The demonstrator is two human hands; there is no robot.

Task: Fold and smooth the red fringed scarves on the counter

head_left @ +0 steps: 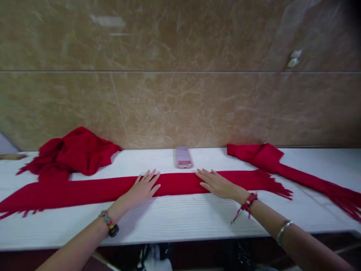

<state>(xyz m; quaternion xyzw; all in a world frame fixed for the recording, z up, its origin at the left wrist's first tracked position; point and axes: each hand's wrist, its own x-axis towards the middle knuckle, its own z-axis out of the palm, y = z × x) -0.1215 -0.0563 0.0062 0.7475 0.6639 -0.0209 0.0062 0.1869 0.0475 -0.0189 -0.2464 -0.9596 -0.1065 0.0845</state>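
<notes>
A long red fringed scarf (175, 184) lies flattened into a strip along the white table. My left hand (144, 188) rests on it left of the middle, palm down with fingers spread. Right of the middle, my right hand (216, 183) also lies flat on the cloth, fingers stretched out. Neither hand grips the fabric. The strip's right end shows loose fringe; at its left end the cloth widens near the picture edge, with some fringe below it.
A crumpled red cloth (79, 152) sits at the back left, touching the strip. Another red scarf (262, 158), partly folded, trails fringe toward the right edge. A phone (184, 157) lies near the tiled wall (180, 109). The white table's (180, 222) front edge runs below my forearms.
</notes>
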